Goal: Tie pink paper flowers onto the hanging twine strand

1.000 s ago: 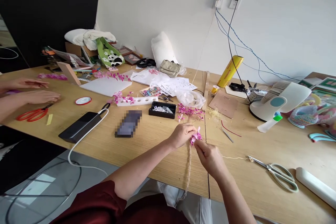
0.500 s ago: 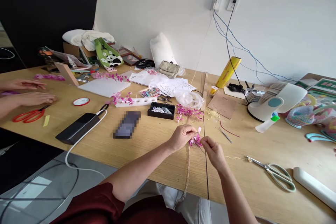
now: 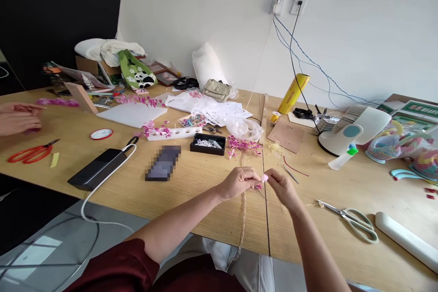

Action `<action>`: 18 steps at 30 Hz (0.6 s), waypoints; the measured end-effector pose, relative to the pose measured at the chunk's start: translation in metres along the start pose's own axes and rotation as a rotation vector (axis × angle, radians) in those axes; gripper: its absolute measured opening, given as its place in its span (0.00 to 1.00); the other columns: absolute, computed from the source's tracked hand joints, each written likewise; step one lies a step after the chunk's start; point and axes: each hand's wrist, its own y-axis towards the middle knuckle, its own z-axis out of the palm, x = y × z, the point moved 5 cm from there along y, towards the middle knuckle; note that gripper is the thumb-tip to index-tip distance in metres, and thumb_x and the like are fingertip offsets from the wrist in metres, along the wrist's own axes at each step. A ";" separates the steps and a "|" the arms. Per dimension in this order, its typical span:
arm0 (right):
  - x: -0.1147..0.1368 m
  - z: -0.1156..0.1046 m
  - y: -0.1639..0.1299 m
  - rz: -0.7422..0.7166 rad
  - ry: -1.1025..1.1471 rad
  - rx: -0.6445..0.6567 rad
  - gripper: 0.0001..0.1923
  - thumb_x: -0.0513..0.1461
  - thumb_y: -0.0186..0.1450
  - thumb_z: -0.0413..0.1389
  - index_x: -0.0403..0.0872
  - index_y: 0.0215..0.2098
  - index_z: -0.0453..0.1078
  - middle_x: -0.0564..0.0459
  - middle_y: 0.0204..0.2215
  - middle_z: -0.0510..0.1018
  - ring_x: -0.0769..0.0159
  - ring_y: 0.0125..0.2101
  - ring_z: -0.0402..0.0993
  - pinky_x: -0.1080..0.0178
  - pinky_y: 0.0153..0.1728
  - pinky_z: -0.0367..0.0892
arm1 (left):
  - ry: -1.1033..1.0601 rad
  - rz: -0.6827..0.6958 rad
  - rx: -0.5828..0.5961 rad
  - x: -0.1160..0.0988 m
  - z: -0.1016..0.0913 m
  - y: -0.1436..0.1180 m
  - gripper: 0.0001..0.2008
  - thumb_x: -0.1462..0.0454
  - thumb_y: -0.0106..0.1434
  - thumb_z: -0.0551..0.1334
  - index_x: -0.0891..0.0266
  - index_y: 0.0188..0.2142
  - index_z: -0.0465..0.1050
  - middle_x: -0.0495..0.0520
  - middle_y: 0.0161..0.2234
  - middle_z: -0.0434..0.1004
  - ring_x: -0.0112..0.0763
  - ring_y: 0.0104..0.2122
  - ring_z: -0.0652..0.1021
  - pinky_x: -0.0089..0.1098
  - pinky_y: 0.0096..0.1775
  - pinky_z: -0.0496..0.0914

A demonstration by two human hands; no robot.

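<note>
Both hands have risen a little from the counter point(image 3: 191, 182) since a second ago, and the pink cluster between them now shows only as a small pale bud. Left hand point(image 3: 237, 181) and right hand point(image 3: 282, 185) meet fingertip to fingertip above the seam in the wood, each grip pinched on the pink flower piece point(image 3: 264, 177), which sits right between thumbs and forefingers. From under the left hand a braided twine strand point(image 3: 242, 223) runs down across the counter and over its near edge. Just beyond the hands lies a loose heap of pink flowers point(image 3: 244, 145), beside it a black tray point(image 3: 208, 144) and a crumpled clear bag point(image 3: 243, 127). To the right of the right hand lie thin tweezers point(image 3: 291, 174), and farther right green-handled scissors point(image 3: 356, 221), well apart from both hands. At the far left edge a co-worker's hands point(image 3: 18, 118) rest on the counter, near red scissors point(image 3: 29, 153). A dark power bank point(image 3: 97, 169) with a white cable lies left of a blurred flat device point(image 3: 163, 163).
</note>
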 end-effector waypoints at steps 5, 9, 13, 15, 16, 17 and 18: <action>0.009 0.035 -0.031 0.023 -0.161 -0.008 0.14 0.43 0.65 0.43 0.47 0.26 0.62 0.58 0.17 0.62 0.72 0.20 0.58 0.70 0.23 0.54 | 0.183 0.000 -0.187 0.014 -0.014 0.003 0.08 0.64 0.58 0.58 0.65 0.26 0.72 0.51 0.24 0.69 0.25 0.27 0.69 0.26 0.32 0.63; 0.051 0.020 -0.022 -0.117 -0.434 0.141 0.13 0.40 0.65 0.43 0.47 0.25 0.63 0.56 0.17 0.65 0.72 0.18 0.57 0.68 0.22 0.50 | 0.298 0.024 0.024 0.012 -0.002 0.006 0.09 0.66 0.60 0.55 0.64 0.27 0.72 0.52 0.27 0.71 0.27 0.30 0.70 0.27 0.34 0.63; 0.049 -0.010 0.004 -0.116 -0.289 0.221 0.14 0.43 0.64 0.44 0.47 0.24 0.63 0.56 0.19 0.65 0.71 0.21 0.59 0.68 0.24 0.52 | 0.128 0.121 0.289 -0.006 0.014 0.001 0.09 0.64 0.60 0.56 0.63 0.28 0.73 0.52 0.29 0.73 0.27 0.32 0.72 0.27 0.37 0.64; 0.031 -0.014 0.009 -0.055 -0.093 0.141 0.14 0.45 0.64 0.44 0.47 0.24 0.61 0.56 0.20 0.65 0.70 0.23 0.60 0.68 0.25 0.55 | 0.022 0.082 0.214 -0.008 0.010 -0.001 0.09 0.62 0.59 0.57 0.64 0.29 0.73 0.52 0.28 0.72 0.26 0.30 0.72 0.26 0.36 0.64; 0.020 -0.011 0.008 -0.020 -0.005 0.087 0.14 0.45 0.63 0.45 0.47 0.24 0.61 0.56 0.21 0.64 0.70 0.24 0.59 0.68 0.26 0.55 | -0.011 0.046 0.134 -0.007 0.005 -0.001 0.09 0.62 0.59 0.57 0.64 0.29 0.73 0.52 0.27 0.71 0.26 0.29 0.71 0.26 0.34 0.64; 0.011 -0.005 0.004 0.015 0.067 0.041 0.15 0.46 0.63 0.45 0.47 0.24 0.61 0.57 0.20 0.63 0.70 0.23 0.58 0.69 0.26 0.56 | -0.024 0.013 0.043 -0.004 0.000 -0.002 0.09 0.61 0.58 0.58 0.65 0.28 0.72 0.52 0.26 0.71 0.25 0.28 0.71 0.26 0.32 0.64; 0.003 0.003 -0.001 0.049 0.119 0.007 0.15 0.46 0.63 0.45 0.46 0.24 0.60 0.57 0.19 0.62 0.71 0.23 0.57 0.69 0.25 0.56 | -0.017 -0.012 -0.043 0.000 -0.006 -0.002 0.09 0.61 0.58 0.58 0.65 0.28 0.72 0.52 0.25 0.70 0.25 0.27 0.70 0.26 0.31 0.64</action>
